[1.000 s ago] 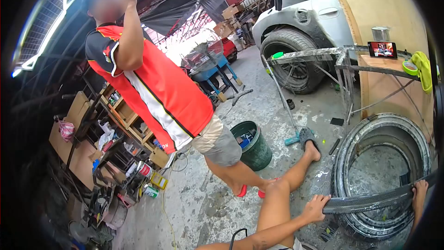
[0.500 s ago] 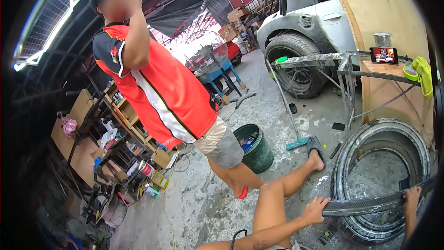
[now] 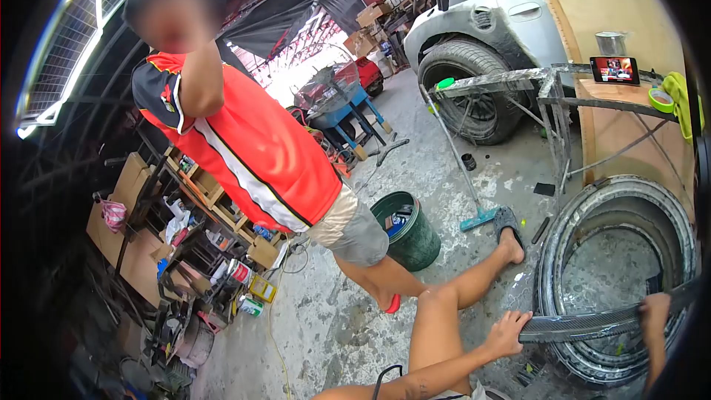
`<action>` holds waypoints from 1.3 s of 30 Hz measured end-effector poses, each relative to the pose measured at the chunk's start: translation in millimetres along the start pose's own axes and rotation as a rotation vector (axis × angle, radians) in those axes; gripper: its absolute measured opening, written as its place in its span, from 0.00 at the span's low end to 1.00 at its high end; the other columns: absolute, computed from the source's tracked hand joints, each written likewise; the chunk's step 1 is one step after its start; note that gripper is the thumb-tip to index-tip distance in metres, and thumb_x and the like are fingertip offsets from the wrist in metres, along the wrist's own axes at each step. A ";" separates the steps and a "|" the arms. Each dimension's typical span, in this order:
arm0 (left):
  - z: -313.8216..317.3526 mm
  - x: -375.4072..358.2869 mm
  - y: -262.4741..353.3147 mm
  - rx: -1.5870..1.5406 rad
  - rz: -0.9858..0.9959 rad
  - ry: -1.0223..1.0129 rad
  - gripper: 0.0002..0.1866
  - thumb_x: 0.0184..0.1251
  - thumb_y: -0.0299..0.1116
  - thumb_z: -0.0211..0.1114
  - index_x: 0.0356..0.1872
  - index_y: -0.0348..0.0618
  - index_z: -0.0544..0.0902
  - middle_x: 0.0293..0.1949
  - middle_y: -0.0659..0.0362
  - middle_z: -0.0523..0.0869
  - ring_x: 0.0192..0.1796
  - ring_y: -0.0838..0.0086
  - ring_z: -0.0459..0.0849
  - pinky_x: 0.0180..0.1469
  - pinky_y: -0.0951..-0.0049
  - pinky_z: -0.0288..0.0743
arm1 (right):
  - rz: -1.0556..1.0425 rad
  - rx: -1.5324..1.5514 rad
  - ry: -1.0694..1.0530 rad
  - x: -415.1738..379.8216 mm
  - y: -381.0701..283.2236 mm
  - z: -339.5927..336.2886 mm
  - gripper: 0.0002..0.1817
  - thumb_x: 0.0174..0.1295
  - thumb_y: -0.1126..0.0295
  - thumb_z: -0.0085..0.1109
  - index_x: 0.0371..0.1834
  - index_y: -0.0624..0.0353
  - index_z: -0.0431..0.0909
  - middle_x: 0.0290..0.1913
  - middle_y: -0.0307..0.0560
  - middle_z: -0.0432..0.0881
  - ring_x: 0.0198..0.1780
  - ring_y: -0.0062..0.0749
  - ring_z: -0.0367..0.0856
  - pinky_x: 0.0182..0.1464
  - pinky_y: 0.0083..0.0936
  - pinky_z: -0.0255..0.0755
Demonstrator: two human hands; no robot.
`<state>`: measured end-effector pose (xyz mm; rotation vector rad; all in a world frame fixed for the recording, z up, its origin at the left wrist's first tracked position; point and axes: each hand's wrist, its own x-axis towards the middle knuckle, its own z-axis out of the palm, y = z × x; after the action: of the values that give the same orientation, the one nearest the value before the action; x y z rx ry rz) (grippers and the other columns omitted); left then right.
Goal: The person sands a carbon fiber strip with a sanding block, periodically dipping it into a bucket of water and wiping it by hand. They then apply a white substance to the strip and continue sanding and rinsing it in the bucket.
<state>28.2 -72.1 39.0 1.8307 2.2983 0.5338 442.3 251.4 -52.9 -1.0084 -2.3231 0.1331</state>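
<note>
A long dark strip with a woven, glossy surface (image 3: 581, 328) lies across stacked tyre-like rings (image 3: 552, 259) at the lower right. My left hand (image 3: 508, 332) grips the strip's left end, fingers wrapped over it. Farther right, my right hand (image 3: 655, 317) is closed at the strip's upper face; it is somewhat blurred, and whether it holds anything besides the strip cannot be made out. The strip's far right end runs out into the dark edge of the view.
A person in a red shirt (image 3: 274, 155) stands at the left. Behind are a green bin (image 3: 416, 241), a squeegee (image 3: 480, 219), a metal stand (image 3: 496, 83) with a phone (image 3: 615, 70), and a car wheel (image 3: 474, 92). Cluttered shelves (image 3: 204, 185) line the left.
The view has shifted slightly. My right hand has moved a little left and up along the strip and looks more blurred. My left hand keeps its hold at the strip's end.
</note>
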 end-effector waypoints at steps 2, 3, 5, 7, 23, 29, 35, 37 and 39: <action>-3.1 3.2 2.0 0.000 -0.014 -0.021 0.45 0.44 0.30 0.73 0.72 0.48 0.71 0.53 0.53 0.77 0.59 0.52 0.76 0.57 0.54 0.82 | -0.271 0.148 -0.049 21.2 -114.8 -20.5 0.07 0.59 0.65 0.58 0.27 0.55 0.78 0.30 0.51 0.78 0.41 0.49 0.78 0.54 0.47 0.66; -3.9 0.2 3.3 0.002 -0.033 -0.050 0.45 0.44 0.30 0.73 0.72 0.48 0.71 0.53 0.53 0.77 0.60 0.52 0.76 0.57 0.54 0.82 | -0.328 0.209 -0.130 24.3 -140.7 -28.5 0.07 0.61 0.65 0.56 0.30 0.55 0.79 0.30 0.50 0.78 0.40 0.50 0.77 0.54 0.48 0.65; -6.3 0.7 1.6 0.007 -0.029 -0.066 0.44 0.44 0.30 0.72 0.71 0.49 0.71 0.54 0.53 0.77 0.59 0.52 0.76 0.57 0.54 0.82 | -0.205 0.167 -0.094 19.2 -97.1 -29.5 0.06 0.57 0.65 0.60 0.29 0.55 0.81 0.30 0.46 0.80 0.42 0.49 0.78 0.54 0.45 0.66; -5.3 -2.2 4.9 -0.009 -0.064 -0.056 0.44 0.44 0.30 0.72 0.71 0.49 0.72 0.54 0.53 0.77 0.59 0.53 0.76 0.57 0.54 0.82 | 0.046 0.166 0.085 7.8 -15.4 -37.1 0.05 0.59 0.68 0.58 0.32 0.57 0.79 0.34 0.50 0.77 0.44 0.50 0.75 0.54 0.44 0.65; -0.3 1.5 0.3 0.016 -0.033 -0.042 0.45 0.44 0.31 0.73 0.71 0.51 0.70 0.54 0.53 0.77 0.61 0.52 0.76 0.58 0.52 0.82 | 0.204 -0.035 -0.015 5.2 23.3 -121.8 0.09 0.64 0.65 0.62 0.43 0.54 0.82 0.43 0.51 0.83 0.52 0.48 0.79 0.59 0.45 0.68; -9.4 1.5 6.1 0.030 -0.012 -0.027 0.43 0.44 0.30 0.72 0.70 0.50 0.71 0.55 0.53 0.77 0.60 0.52 0.77 0.57 0.51 0.82 | -0.067 0.026 0.172 -6.8 17.4 -30.9 0.06 0.53 0.72 0.59 0.35 0.58 0.77 0.43 0.51 0.78 0.54 0.53 0.74 0.61 0.47 0.63; -9.3 0.6 3.3 0.080 -0.028 -0.117 0.45 0.45 0.33 0.72 0.73 0.53 0.70 0.57 0.53 0.78 0.63 0.52 0.77 0.60 0.51 0.80 | -0.166 0.270 -0.119 3.2 -55.1 -49.6 0.10 0.48 0.79 0.62 0.34 0.54 0.79 0.37 0.44 0.80 0.51 0.48 0.78 0.65 0.50 0.62; -12.8 2.7 8.2 0.109 -0.063 -0.112 0.44 0.45 0.33 0.72 0.72 0.54 0.71 0.57 0.53 0.78 0.63 0.53 0.77 0.61 0.52 0.80 | -0.065 0.154 0.105 1.0 1.5 -55.2 0.08 0.50 0.79 0.60 0.33 0.54 0.77 0.35 0.47 0.79 0.46 0.51 0.76 0.59 0.46 0.62; -6.2 1.8 1.8 0.104 -0.023 -0.109 0.44 0.46 0.34 0.71 0.72 0.54 0.71 0.57 0.53 0.79 0.62 0.53 0.77 0.62 0.52 0.79 | 0.096 -0.068 0.185 -8.1 56.1 -68.5 0.06 0.53 0.76 0.60 0.33 0.55 0.77 0.34 0.54 0.76 0.47 0.56 0.73 0.58 0.45 0.63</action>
<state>27.3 -71.1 45.5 1.8272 2.3119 0.3083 520.6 275.9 -18.4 -1.1175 -2.1248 -0.0016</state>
